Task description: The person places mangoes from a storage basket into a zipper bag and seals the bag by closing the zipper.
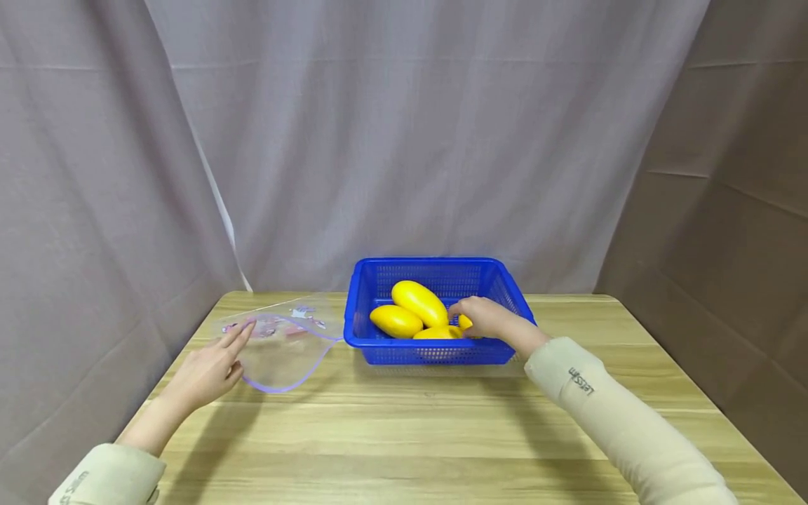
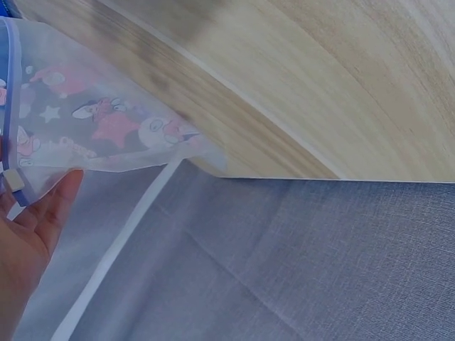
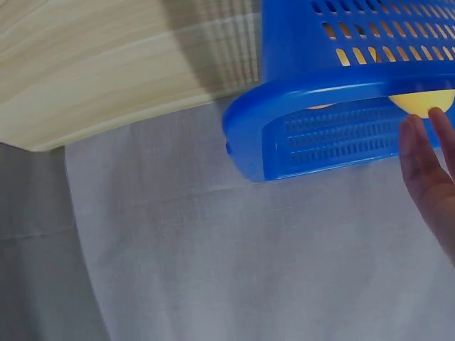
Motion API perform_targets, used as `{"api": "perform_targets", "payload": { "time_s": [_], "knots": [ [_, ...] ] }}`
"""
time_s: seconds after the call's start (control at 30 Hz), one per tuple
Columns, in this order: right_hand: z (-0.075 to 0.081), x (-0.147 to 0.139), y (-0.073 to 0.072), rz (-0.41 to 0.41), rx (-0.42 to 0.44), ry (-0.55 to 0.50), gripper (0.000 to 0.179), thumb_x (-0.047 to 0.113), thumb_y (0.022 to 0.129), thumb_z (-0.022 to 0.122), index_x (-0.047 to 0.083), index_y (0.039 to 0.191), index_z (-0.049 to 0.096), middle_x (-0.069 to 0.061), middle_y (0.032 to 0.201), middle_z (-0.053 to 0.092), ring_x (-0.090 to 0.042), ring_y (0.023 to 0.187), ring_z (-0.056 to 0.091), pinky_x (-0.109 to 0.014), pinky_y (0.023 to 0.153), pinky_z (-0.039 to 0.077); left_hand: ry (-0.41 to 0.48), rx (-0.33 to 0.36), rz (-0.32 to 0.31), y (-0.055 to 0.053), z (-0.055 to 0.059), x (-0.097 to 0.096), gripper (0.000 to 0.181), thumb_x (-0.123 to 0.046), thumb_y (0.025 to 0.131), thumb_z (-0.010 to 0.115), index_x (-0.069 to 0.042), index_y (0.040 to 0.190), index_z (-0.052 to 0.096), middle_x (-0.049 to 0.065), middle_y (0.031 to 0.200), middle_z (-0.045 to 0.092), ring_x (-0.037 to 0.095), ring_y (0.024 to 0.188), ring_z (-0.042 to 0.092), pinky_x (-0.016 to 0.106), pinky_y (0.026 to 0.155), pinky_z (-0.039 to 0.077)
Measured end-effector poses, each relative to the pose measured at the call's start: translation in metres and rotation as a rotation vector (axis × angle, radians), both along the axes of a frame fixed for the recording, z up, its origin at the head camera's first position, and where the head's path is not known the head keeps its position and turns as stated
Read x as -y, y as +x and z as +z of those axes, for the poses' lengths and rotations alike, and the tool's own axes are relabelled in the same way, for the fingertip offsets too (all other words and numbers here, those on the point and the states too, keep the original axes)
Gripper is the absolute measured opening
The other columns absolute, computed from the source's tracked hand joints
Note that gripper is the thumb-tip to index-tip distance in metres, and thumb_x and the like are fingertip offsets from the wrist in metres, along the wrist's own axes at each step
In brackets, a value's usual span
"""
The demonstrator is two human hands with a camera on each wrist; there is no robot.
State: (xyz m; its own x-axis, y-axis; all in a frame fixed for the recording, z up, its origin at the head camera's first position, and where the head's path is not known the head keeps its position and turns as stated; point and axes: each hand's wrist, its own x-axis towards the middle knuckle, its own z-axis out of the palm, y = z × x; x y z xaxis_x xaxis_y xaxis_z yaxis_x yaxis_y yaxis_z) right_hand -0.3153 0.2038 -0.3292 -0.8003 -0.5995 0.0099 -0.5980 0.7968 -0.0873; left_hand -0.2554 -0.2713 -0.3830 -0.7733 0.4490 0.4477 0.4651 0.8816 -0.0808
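In the head view, several yellow mangoes (image 1: 419, 303) lie in a blue plastic basket (image 1: 435, 353). My right hand (image 1: 485, 317) reaches over the basket's near right side, its fingers down beside a partly hidden mango (image 1: 464, 322). The right wrist view shows its fingers (image 3: 424, 160) fairly straight, a fingertip at a mango (image 3: 425, 102); no grip is visible. On the left, my left hand (image 1: 208, 372) pinches the edge of a clear zip bag (image 1: 278, 358) whose purple-rimmed mouth gapes. In the left wrist view, pink cartoon prints cover the bag (image 2: 106, 114), and fingers (image 2: 60, 202) lie by its slider.
Everything rests on a wood-grain table (image 1: 404, 435). Grey curtains (image 1: 429, 154) hang behind it and at the left, and a browner one (image 1: 719, 210) at the right. The basket's left rim stands close to the bag's right end.
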Motion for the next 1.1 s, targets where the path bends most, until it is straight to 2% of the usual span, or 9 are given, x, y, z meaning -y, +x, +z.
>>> {"api": "perform_targets", "payload": {
  "time_s": [0.17,0.27,0.43,0.63,0.93,1.03,1.1],
  "knots": [
    [-0.001,0.002,-0.007,-0.032,0.058,0.041,0.037,0.003,0.079,0.073,0.002,0.115,0.064,-0.013,0.116,0.066,-0.031,0.107,0.06,-0.045,0.097,0.049,0.005,0.049,0.011,0.001,0.002,0.0,0.068,-0.007,0.075,0.059,-0.001,0.14,0.04,0.021,0.136,0.051,0.041,0.102,0.062,0.025,0.04,0.034],
    [-0.005,0.002,-0.01,0.0,0.058,0.039,0.038,0.001,0.079,0.072,0.0,0.115,0.063,-0.015,0.116,0.066,-0.031,0.108,0.06,-0.044,0.097,0.049,0.012,0.056,-0.002,0.001,0.002,0.0,0.068,-0.008,0.073,0.061,0.0,0.138,0.042,0.022,0.134,0.052,0.039,0.099,0.063,0.028,0.042,0.037],
    [-0.012,0.001,-0.011,0.062,0.064,0.036,0.037,-0.007,0.079,0.068,-0.003,0.115,0.062,-0.017,0.116,0.066,-0.032,0.11,0.059,-0.043,0.098,0.048,0.014,0.054,-0.024,-0.001,0.003,0.001,0.068,-0.009,0.072,0.062,0.0,0.137,0.044,0.021,0.132,0.054,0.027,0.08,0.063,0.03,0.044,0.04],
    [-0.019,0.0,-0.017,0.105,0.09,0.007,0.037,-0.009,0.079,0.065,-0.004,0.116,0.061,-0.018,0.117,0.064,-0.034,0.114,0.057,-0.044,0.1,0.047,0.011,0.051,-0.002,-0.001,0.006,0.003,0.068,-0.011,0.072,0.064,-0.003,0.137,0.044,0.018,0.133,0.055,0.016,0.06,0.055,0.029,0.044,0.038],
    [-0.026,-0.003,-0.026,0.022,0.194,-0.015,0.043,-0.008,0.082,0.062,0.001,0.124,0.058,-0.016,0.128,0.059,-0.034,0.121,0.052,-0.045,0.102,0.045,0.037,0.07,-0.004,-0.004,0.006,0.006,0.071,-0.018,0.074,0.069,-0.006,0.139,0.042,0.018,0.133,0.054,0.02,0.068,0.064,0.031,0.046,0.043],
    [-0.028,-0.005,-0.028,0.006,0.213,-0.009,0.045,-0.009,0.083,0.061,0.002,0.126,0.056,-0.017,0.128,0.058,-0.034,0.119,0.053,-0.044,0.1,0.047,0.074,0.083,-0.018,-0.006,0.005,0.006,0.071,-0.019,0.074,0.07,-0.008,0.138,0.043,0.018,0.131,0.055,0.013,0.06,0.059,0.029,0.046,0.042],
    [-0.03,-0.005,-0.03,0.002,0.228,-0.008,0.045,-0.009,0.083,0.06,0.001,0.127,0.055,-0.018,0.127,0.058,-0.034,0.118,0.054,-0.044,0.1,0.047,0.105,0.093,-0.026,-0.007,0.005,0.006,0.07,-0.017,0.073,0.07,-0.01,0.137,0.044,0.015,0.128,0.057,0.006,0.054,0.051,0.026,0.045,0.039]
  ]
}}
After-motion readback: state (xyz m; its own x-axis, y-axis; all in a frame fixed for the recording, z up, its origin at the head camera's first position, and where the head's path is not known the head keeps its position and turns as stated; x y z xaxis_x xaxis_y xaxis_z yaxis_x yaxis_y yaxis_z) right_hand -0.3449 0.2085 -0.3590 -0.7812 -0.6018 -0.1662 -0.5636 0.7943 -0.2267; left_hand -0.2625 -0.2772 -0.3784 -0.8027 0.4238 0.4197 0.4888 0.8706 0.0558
